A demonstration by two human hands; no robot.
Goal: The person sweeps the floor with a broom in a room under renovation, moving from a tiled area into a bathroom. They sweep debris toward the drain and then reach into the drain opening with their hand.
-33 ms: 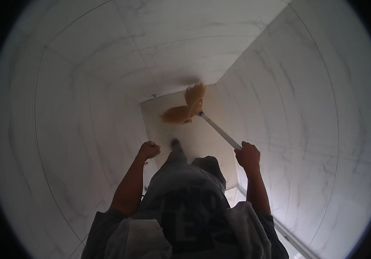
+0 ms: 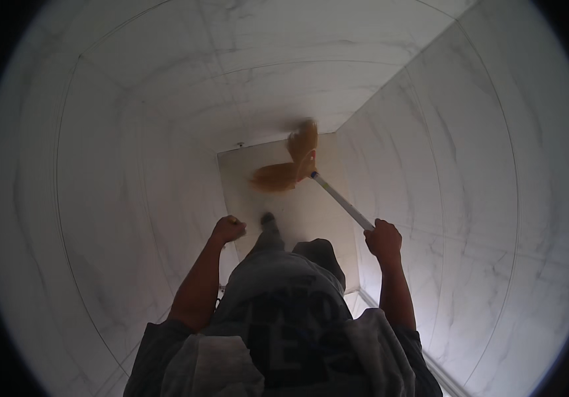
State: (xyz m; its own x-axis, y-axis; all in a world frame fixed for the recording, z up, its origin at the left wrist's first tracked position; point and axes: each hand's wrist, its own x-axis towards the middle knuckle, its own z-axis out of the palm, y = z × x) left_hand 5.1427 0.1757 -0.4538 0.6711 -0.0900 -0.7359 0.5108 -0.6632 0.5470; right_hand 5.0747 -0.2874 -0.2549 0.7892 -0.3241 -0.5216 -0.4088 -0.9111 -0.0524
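Note:
My right hand (image 2: pixel 384 240) is wrapped round the pale handle of a broom (image 2: pixel 341 200), which slants away to the far left. Its tan bristles (image 2: pixel 274 177) fan out in two parts, one pointing left and the other toward the far wall, both slightly blurred. A reddish edging shows where the bristles meet the handle. Apart from the broom, my left hand (image 2: pixel 229 229) is curled into a fist near the left wall. A small yellowish spot shows on that fist, but the inside of the fingers is hidden.
Pale, grey-veined wall panels (image 2: pixel 456 178) enclose the narrow space. Below lies a beige floor (image 2: pixel 245 175), with my dark shoe (image 2: pixel 268 218) on it. A small fitting (image 2: pixel 239 145) sits low on the far wall. A light metal rail (image 2: pixel 446 375) runs behind my right arm.
The broom head and my right hand appear a little further right. The walls have also shifted slightly in view. My left fist stays nearly in place.

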